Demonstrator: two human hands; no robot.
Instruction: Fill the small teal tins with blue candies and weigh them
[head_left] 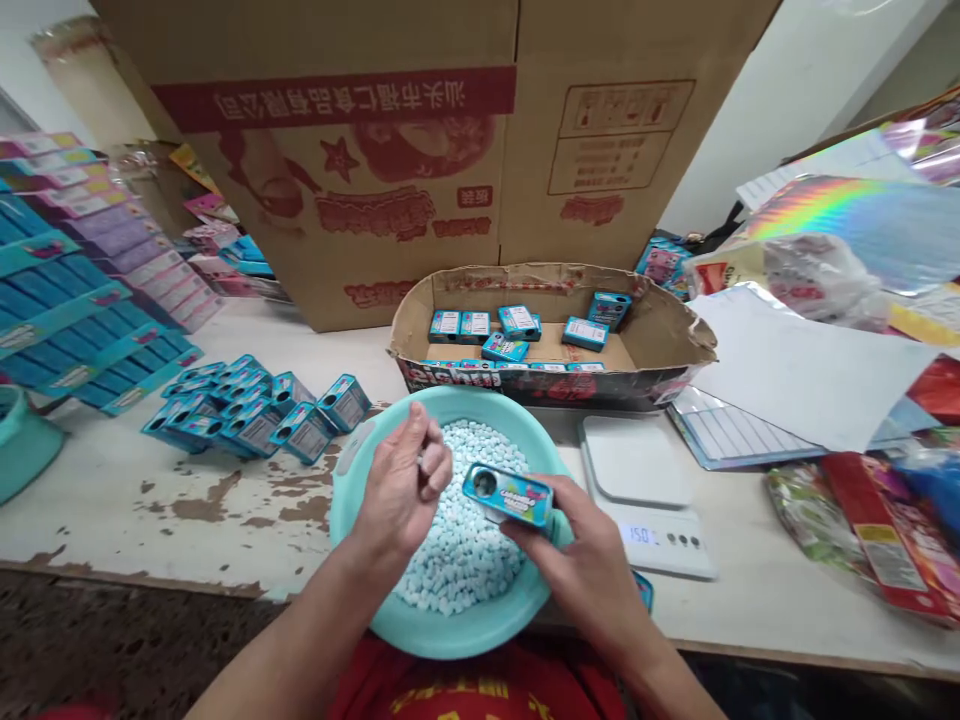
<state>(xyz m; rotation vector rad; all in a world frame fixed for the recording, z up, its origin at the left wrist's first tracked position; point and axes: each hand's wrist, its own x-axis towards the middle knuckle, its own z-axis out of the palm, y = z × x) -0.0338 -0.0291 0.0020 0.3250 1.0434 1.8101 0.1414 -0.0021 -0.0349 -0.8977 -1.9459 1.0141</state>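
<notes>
A teal basin point(351, 520) of small pale-blue candies point(469, 560) sits at the table's front edge. Over its left half, my left hand point(409, 475) is curled closed, palm up, with a few pale candies apparently showing between the fingers. My right hand point(581, 535) grips a small blue candy box point(517, 497) by its right end above the basin. A dark round hole opens in the box's upper face, near its left end.
Blue boxes point(255, 425) cluster on the left, before stacked display cartons point(60, 290). Behind the basin is a cut-down cardboard tray point(637, 350) holding several boxes. A white scale point(637, 465) stands right, near sheets point(810, 370) and candy bags point(892, 540). A large carton point(555, 100) rises behind.
</notes>
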